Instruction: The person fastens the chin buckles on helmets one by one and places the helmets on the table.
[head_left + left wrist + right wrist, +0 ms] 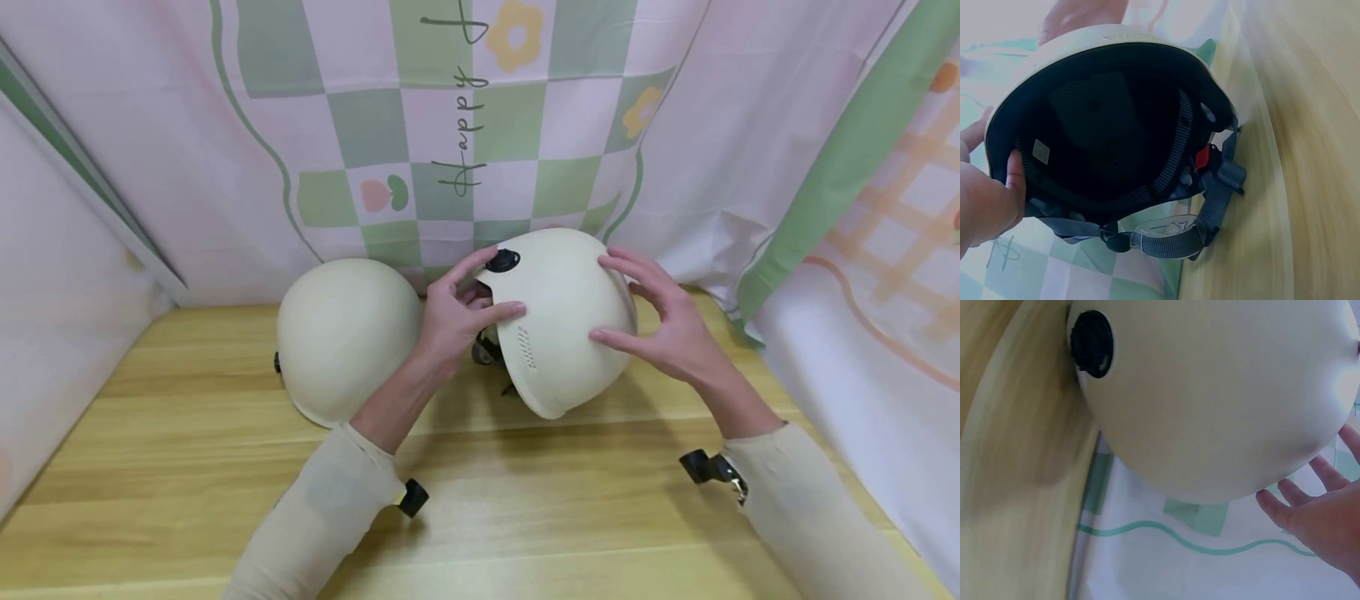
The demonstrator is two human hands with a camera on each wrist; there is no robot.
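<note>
A cream helmet [570,308] is tipped on its side, its inside facing left, with a round black fitting [502,260] on the shell. My left hand [459,304] grips its rim, with digits on both the outer shell and the dark inside. In the left wrist view the padded lining [1094,112], a red clip [1202,157] and a hanging dark chin strap [1169,244] show. My right hand [671,321] rests spread fingertips and thumb on the shell's right side. In the right wrist view this hand's fingertips [1266,499] meet the smooth dome.
A second cream helmet [348,333] sits dome up on the wooden table [525,517], left of my left forearm. A patterned cloth [510,125] hangs along the table's back edge, and more cloth hangs at both sides. Wrist cameras [412,498] stick out from both sleeves.
</note>
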